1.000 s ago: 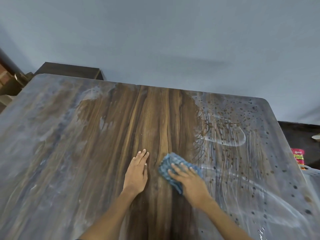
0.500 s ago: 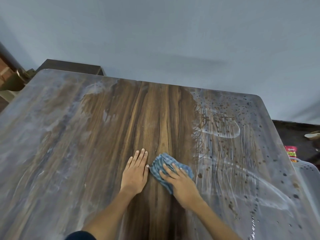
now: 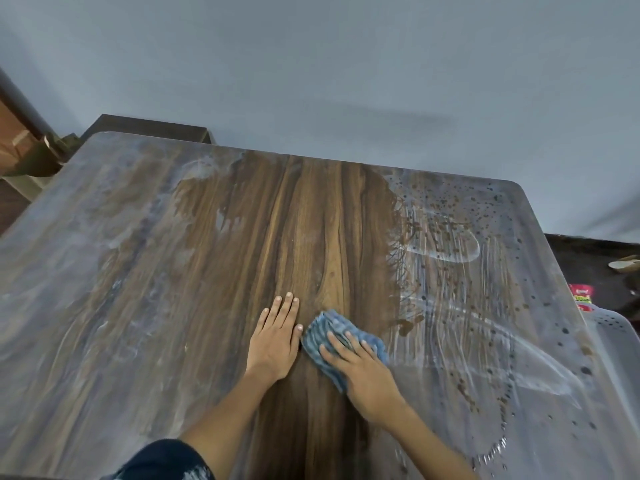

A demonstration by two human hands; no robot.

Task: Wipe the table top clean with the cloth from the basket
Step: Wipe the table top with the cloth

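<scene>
wood-grain table (image 3: 145, 306) under a grey wall (image 3: 346, 64), both hands' fingers (image 3: 341, 344) flat, right on cloth (image 3: 322, 332)

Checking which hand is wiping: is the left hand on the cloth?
No, the left hand lies flat on bare table top; the right hand presses the cloth.

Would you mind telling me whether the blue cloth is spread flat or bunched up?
Bunched up: the cloth lies in folds under the right hand.

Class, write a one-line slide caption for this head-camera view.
Right hand presses blue cloth on half-wiped table top; left hand rests flat.
</scene>
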